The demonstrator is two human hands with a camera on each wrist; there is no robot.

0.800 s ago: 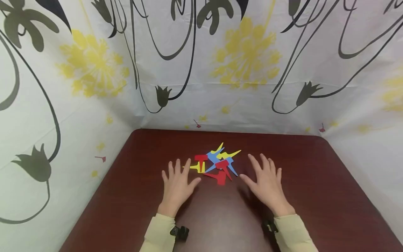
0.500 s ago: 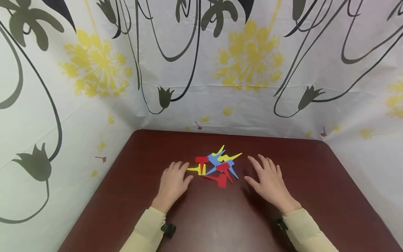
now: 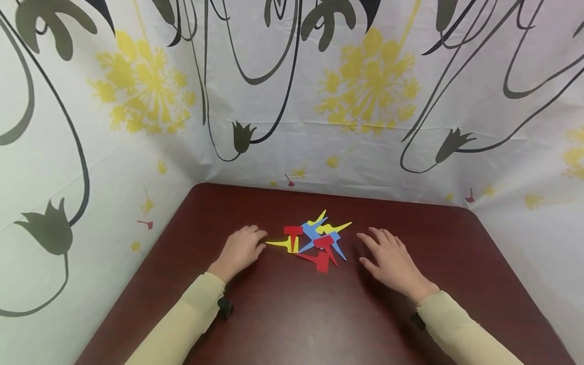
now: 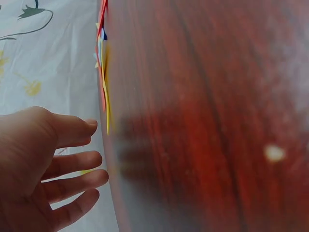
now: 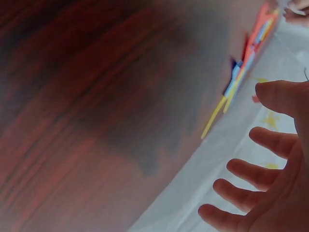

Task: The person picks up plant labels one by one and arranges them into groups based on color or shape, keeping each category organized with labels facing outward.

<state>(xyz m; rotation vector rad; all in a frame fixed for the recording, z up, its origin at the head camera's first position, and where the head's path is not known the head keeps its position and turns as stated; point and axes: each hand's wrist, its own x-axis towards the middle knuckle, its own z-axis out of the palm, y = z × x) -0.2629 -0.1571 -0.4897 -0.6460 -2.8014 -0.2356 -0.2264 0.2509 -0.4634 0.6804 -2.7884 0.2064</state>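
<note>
A loose pile of flat T-shaped plant labels in red, yellow and blue lies overlapping on the table. A red label (image 3: 322, 261) is nearest me, with a blue label (image 3: 311, 231) behind it. My left hand (image 3: 239, 249) holds nothing; its fingers are loosely bent just left of the pointed tip of a yellow label (image 3: 292, 245). Right of the pile hovers my right hand (image 3: 390, 260), fingers spread and holding nothing. Both wrist views show the labels edge-on, the pile (image 4: 103, 63) beyond the left fingertips and the pile (image 5: 244, 67) beyond the right thumb.
The dark red-brown table (image 3: 292, 314) has rounded far corners. White cloth (image 3: 274, 106) with grey stems and yellow flowers hangs behind it and along both sides. A small dark device (image 3: 225, 307) sits at the left wrist, another (image 3: 417, 321) at the right.
My left hand has drawn left, away from the pile, and its fingers have bent from spread to loosely curled. My right hand has shifted slightly right. The labels keep their arrangement.
</note>
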